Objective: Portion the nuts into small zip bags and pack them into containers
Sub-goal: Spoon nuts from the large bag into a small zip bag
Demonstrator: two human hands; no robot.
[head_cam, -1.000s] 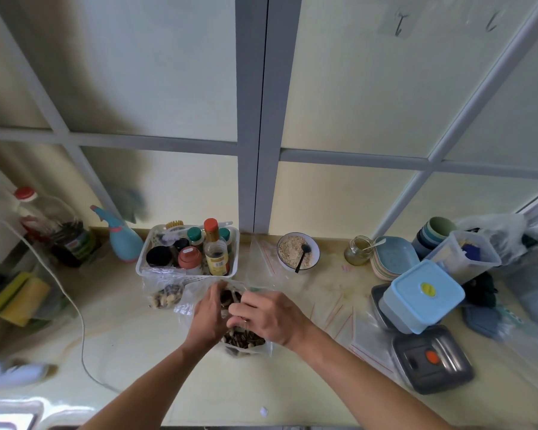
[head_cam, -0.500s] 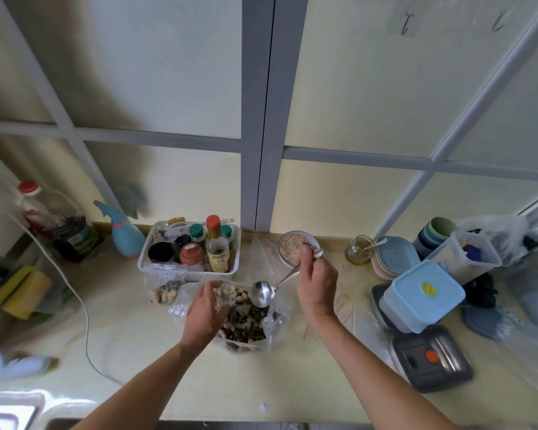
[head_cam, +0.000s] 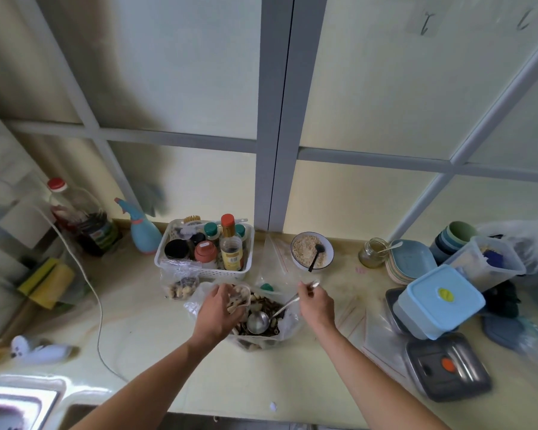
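Gripping the spoon (head_cam: 272, 313) handle, the right hand (head_cam: 316, 304) dips its bowl into the big bag of nuts (head_cam: 261, 324) on the desk (head_cam: 156, 352), while the left hand (head_cam: 219, 308) pinches a small zip bag (head_cam: 238, 297) open just above. Soft plastic could fold shut, spilling nuts. Blue container (head_cam: 440, 301) waits well apart, rightward.

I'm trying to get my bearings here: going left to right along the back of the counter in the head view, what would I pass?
Red-capped bottle → blue spray bottle → white basket of jars → bowl of oats → small glass jar → stacked plates → stacked cups.
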